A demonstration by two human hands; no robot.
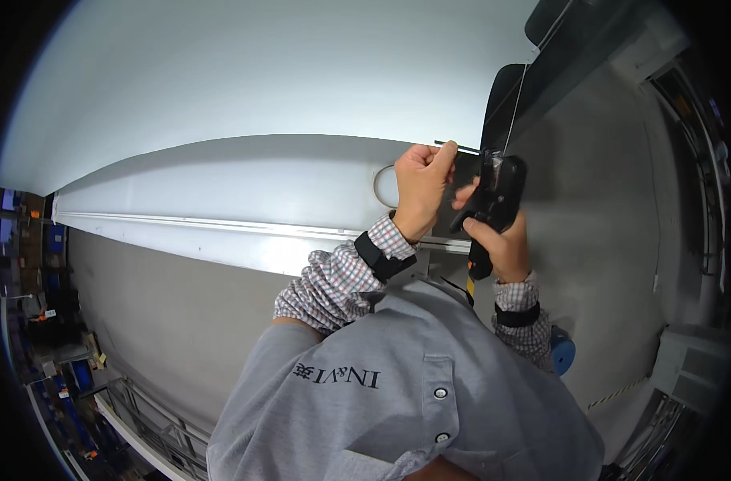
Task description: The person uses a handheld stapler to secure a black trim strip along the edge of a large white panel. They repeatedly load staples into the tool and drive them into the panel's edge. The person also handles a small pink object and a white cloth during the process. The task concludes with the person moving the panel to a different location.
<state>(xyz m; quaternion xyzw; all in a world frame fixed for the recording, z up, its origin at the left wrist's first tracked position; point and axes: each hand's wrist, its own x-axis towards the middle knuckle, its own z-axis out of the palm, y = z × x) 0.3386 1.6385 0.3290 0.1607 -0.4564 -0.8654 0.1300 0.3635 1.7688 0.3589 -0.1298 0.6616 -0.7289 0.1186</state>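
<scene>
Beside a broad pale panel point(245, 76) at upper left, pinching a thin dark strip point(440, 143) with left hand point(421, 183) just right of the frame's centre; further right, gripping a black object point(505, 186), perhaps a tool, with right hand point(508, 247), fingers curled.

Free passage lies right of the black handheld tool point(502, 192), above the smooth grey floor point(594, 208). The large, pale white panel point(285, 72) blocks the way beyond the left hand point(420, 183); the black, round-cornered panel point(502, 96) stands beyond the tool.
</scene>
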